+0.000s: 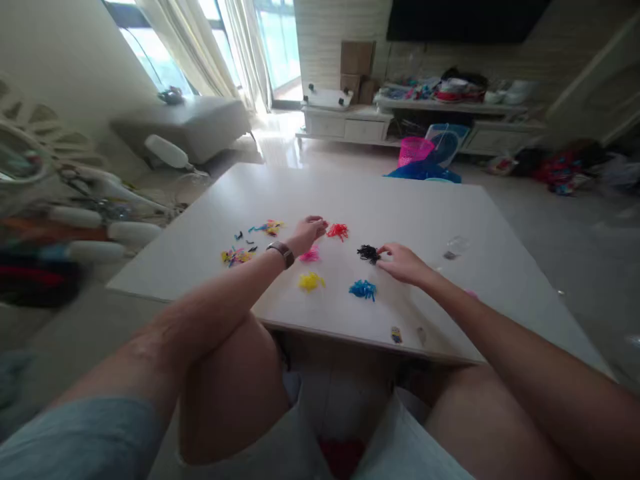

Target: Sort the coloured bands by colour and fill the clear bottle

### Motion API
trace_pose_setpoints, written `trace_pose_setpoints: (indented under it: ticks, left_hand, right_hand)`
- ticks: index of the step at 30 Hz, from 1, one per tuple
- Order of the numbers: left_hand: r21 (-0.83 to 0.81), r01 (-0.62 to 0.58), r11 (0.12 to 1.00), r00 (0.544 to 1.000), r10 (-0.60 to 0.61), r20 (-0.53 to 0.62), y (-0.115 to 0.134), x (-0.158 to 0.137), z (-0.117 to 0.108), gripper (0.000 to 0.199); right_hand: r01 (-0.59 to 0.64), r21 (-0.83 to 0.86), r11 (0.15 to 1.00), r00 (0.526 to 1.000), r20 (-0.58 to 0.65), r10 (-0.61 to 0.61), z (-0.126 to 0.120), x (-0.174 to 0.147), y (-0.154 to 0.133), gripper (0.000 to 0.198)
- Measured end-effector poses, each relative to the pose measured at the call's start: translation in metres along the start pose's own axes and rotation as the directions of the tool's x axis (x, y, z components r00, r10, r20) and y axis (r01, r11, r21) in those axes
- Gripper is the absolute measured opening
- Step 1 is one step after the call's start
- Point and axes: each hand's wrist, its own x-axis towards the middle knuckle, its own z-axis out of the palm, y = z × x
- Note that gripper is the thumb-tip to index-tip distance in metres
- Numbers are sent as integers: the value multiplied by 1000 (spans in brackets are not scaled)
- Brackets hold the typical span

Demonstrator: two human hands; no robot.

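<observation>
White table (425, 213) with sorted small pieces, centre of frame. The left hand (309, 233), fingers curled, reaches beside the red pile (338, 231); whether it grips anything cannot be told. Its wrist, wearing a watch (282, 253), partly hides the pink pile (312, 253). The right hand (400, 262), thumb and fingers bent, meets the right edge of the black pile (368, 253); a pinch cannot be confirmed. Yellow pile (311, 281) and blue pile (363, 289) lie lower centre; mixed pieces (237, 257), left of centre. Right of centre: clear packet (456, 247). Upper right of centre, beyond the table: pink basket (416, 151), before a low cabinet (370, 129).
</observation>
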Motion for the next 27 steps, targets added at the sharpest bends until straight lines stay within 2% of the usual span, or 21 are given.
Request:
trace_pose_setpoints:
  ticks: [7,14,17,20,23,27]
  left_hand:
    - [22,-41,999,973,35,228,0,-2,-5,31]
    - [96,-141,985,957,111,268,9,7,-18,35]
    - [117,-210,971,959,181,219,18,12,-24,33]
    - [167,-290,942,955,274,113,29,15,-41,33]
    - [254,-355,899,929,370,-9,40,18,-72,31]
    - [403,-290,868,900,390,-192,46,18,-123,25]
  right_hand:
    - [19,4,1000,1000,-17,-19,1,-1,3,31]
    - [39,6,999,999,-25,-39,2,0,3,27]
    - [37,9,999,999,-19,-37,1,-1,1,26]
    - [40,15,999,999,-28,-40,-1,-2,-1,25]
    - [51,29,998,997,-53,-49,-2,-3,-1,24]
    - [56,51,997,996,-71,-53,-2,-4,-1,23]
